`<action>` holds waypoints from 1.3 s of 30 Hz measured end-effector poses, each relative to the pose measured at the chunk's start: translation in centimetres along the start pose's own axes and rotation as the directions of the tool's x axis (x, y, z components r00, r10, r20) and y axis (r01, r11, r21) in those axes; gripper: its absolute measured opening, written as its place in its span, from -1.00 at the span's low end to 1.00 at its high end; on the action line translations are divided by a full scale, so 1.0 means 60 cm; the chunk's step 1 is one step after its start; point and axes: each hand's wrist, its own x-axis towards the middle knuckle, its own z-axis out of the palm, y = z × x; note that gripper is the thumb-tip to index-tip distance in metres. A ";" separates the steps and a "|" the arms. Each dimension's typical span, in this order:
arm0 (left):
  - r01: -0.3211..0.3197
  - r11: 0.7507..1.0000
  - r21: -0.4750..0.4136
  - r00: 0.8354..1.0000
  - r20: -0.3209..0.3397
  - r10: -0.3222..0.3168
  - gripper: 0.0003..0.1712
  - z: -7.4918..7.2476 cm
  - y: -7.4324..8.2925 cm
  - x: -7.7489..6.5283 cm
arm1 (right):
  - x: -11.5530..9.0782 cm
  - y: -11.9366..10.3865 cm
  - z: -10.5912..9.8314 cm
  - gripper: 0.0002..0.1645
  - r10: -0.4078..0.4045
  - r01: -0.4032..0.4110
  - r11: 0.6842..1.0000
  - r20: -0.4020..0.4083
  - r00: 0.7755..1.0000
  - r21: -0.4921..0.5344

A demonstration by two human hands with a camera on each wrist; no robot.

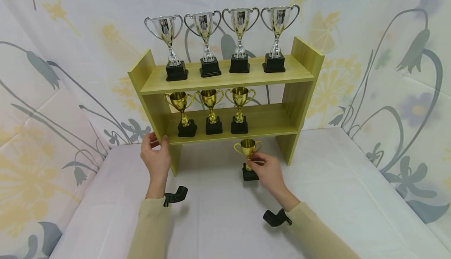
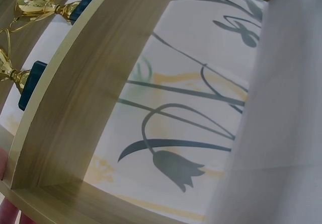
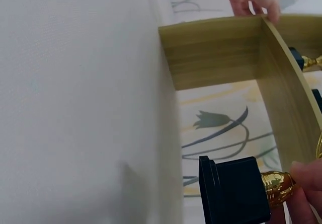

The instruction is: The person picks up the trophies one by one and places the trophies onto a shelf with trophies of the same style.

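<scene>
My right hand [image 1: 266, 169] pinches a small gold trophy cup [image 1: 248, 146] by its stem, in front of the shelf's lower board. In the right wrist view its black base [image 3: 236, 191] hangs above the white cloth. At the left side of the wooden shelf [image 1: 225, 81], my left hand [image 1: 156, 154] grips the side panel's edge near the lower board. Three gold trophies, one of them a gold trophy [image 1: 239, 110] nearest the middle, stand on the lower board. Along the upper board stand several silver trophies, including a silver trophy [image 1: 240, 40].
A white cloth [image 1: 218, 220] covers the table. Behind and beside the shelf hangs a flower-printed curtain [image 1: 370, 55]. The lower board's bare right part [image 1: 273, 120] lies beside the third gold trophy. A black wrist camera [image 1: 176, 195] sits on the left wrist, another wrist camera [image 1: 276, 218] on the right.
</scene>
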 end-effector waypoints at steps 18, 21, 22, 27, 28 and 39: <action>0.005 1.000 0.016 1.000 0.000 -0.005 -0.74 -0.001 -0.003 0.001 | 0.001 -0.013 -0.033 -0.82 0.001 -0.002 1.000 -0.033 0.999 -0.017; 0.005 1.000 0.017 1.000 -0.001 -0.005 -0.74 0.000 -0.004 0.001 | 0.003 -0.015 -0.036 -0.81 -0.015 0.014 1.000 -0.038 0.999 -0.014; 0.006 1.000 0.018 1.000 -0.001 -0.006 -0.74 0.000 -0.004 0.001 | 0.003 -0.015 -0.037 -0.82 -0.020 0.019 1.000 -0.041 0.999 -0.014; 0.007 1.000 0.015 1.000 0.003 -0.007 -0.74 0.000 -0.003 0.001 | 0.004 -0.015 -0.042 -0.83 -0.032 0.031 0.999 -0.046 0.998 -0.015; 0.008 1.000 0.014 1.000 0.003 -0.008 -0.74 0.000 -0.003 0.001 | 0.004 -0.016 -0.043 -0.83 -0.034 0.034 0.999 -0.049 0.998 -0.015; 0.010 1.000 0.013 1.000 0.004 -0.010 -0.74 0.001 -0.005 0.001 | 0.007 -0.024 -0.049 -0.81 -0.028 0.028 1.000 -0.071 0.997 -0.007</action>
